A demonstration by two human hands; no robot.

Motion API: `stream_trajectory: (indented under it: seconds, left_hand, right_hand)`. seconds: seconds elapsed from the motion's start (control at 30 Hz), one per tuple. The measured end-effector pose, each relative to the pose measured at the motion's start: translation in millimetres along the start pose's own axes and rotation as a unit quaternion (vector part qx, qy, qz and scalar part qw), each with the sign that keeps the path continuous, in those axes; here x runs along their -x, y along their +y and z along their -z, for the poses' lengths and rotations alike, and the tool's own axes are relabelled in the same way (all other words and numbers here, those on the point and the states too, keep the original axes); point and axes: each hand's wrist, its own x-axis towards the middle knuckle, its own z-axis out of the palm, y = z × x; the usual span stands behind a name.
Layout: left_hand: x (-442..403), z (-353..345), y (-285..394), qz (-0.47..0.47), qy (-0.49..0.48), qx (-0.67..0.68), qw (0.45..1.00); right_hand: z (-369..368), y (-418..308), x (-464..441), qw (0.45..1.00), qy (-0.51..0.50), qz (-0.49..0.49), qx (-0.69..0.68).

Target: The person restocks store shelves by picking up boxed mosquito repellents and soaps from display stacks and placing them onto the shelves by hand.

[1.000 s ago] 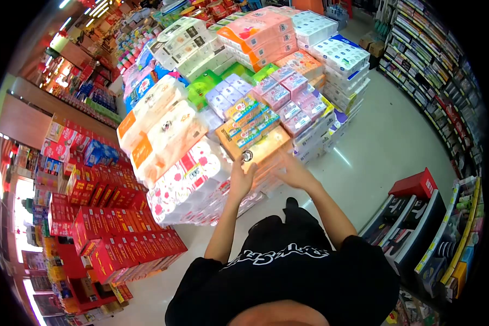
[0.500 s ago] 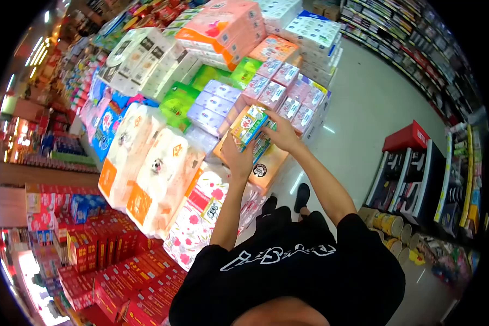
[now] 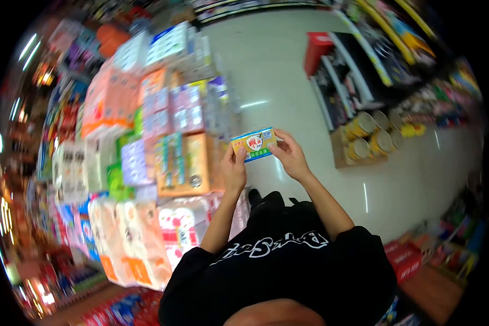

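Note:
A yellow, blue and green soap packet (image 3: 254,144) with a white emblem is held out level above the floor. My left hand (image 3: 234,169) grips its left end, thumb on the front face. Its right end sits between the thumb and fingers of my right hand (image 3: 291,157). To the left, more blue-green soap packets (image 3: 171,160) lie on an orange tissue pack (image 3: 198,169). Purple tissue packs (image 3: 136,162) stand beside that orange pack, slightly blurred.
Stacked toilet-roll packs (image 3: 141,233) and other paper goods fill the left side. Glossy floor (image 3: 266,70) runs ahead and to the right. A low shelf with a red top (image 3: 317,50) and a carton of yellow tins (image 3: 362,142) stand on the right.
My view has turned right, and both hands have carried the soap packet away from the stacked packs to over the aisle. Other soap packets stay on the orange pack.

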Motion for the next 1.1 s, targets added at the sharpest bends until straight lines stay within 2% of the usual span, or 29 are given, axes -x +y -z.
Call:
stream_trajectory:
  seconds: [0.07,0.1,0.23,0.33,0.43,0.53,0.63,0.67,0.7,0.8,0.83,0.9,0.97,1.03,1.07,1.1]
  left_hand:
    - [9,-61,-10,0.005,-0.073,-0.024,0.997]
    - [16,-91,-15,0.014,-0.112,-0.034,0.993]
    - [57,-243,-49,-0.002,-0.224,-0.051,0.973]
    - [97,-346,-97,0.078,-0.268,0.013,0.96]
    - [143,-430,-87,0.101,-0.335,0.019,0.937]
    - [167,-494,-86,0.084,-0.463,-0.04,0.881]
    - [174,-559,-100,0.006,-0.525,-0.176,0.832]
    - [178,-586,-107,-0.035,-0.535,-0.17,0.827]
    - [182,-616,-107,-0.019,-0.552,-0.165,0.817]
    - [186,-712,-137,0.066,-0.577,-0.235,0.779]
    - [189,-747,-169,-0.078,-0.566,-0.274,0.773]
    - [195,-833,-170,-0.037,-0.574,-0.217,0.789]
    - [204,-896,-171,0.058,-0.625,-0.156,0.763]
    - [211,-968,-152,0.06,-0.661,-0.204,0.72]
    - [217,-1000,-142,0.06,-0.678,-0.228,0.697]
    - [230,-1033,-96,-0.012,-0.693,-0.151,0.705]
  right_hand:
    - [67,-22,35,0.999,0.048,0.009,0.012]
    - [98,-32,55,0.996,0.085,0.0,-0.025]
    - [211,-83,145,0.965,0.231,0.026,0.121]
    - [285,-118,203,0.928,0.33,0.05,0.163]
    - [348,-140,251,0.892,0.415,0.054,0.17]
    - [414,-153,284,0.857,0.454,0.093,0.227]
    - [480,-162,306,0.834,0.493,0.091,0.231]
    - [506,-166,312,0.828,0.506,0.096,0.224]
    - [534,-165,319,0.816,0.5,0.112,0.269]
    - [619,-171,337,0.817,0.552,0.045,0.162]
    - [644,-177,340,0.804,0.567,0.045,0.171]
    - [706,-202,353,0.774,0.597,0.04,0.206]
    - [755,-227,373,0.75,0.618,0.026,0.234]
    - [806,-260,391,0.722,0.64,0.003,0.262]
    - [826,-268,401,0.714,0.662,0.002,0.228]
    - [849,-274,409,0.705,0.682,0.004,0.193]
